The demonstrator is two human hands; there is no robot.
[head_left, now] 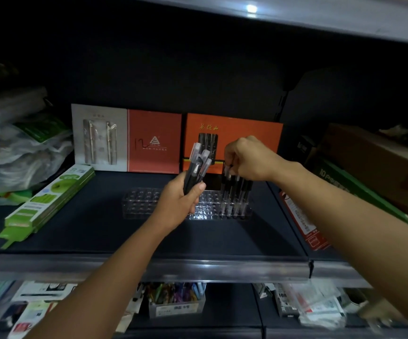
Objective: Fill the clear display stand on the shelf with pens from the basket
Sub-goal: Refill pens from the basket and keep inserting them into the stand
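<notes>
Filling is under way: the right hand (248, 159) pinches one pen (227, 189) down among those standing at the right end of the clear display stand (144, 201) on the shelf (100, 231), while the left hand (178, 204) keeps its grip closed round a spare bundle of pens (197, 167); next, seat it, then draw another towards the empty holes

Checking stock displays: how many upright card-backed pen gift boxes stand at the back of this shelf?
2: a grey-and-red pen gift box at the back left, and an orange pen gift box right of it, partly hidden by the right hand.
</notes>
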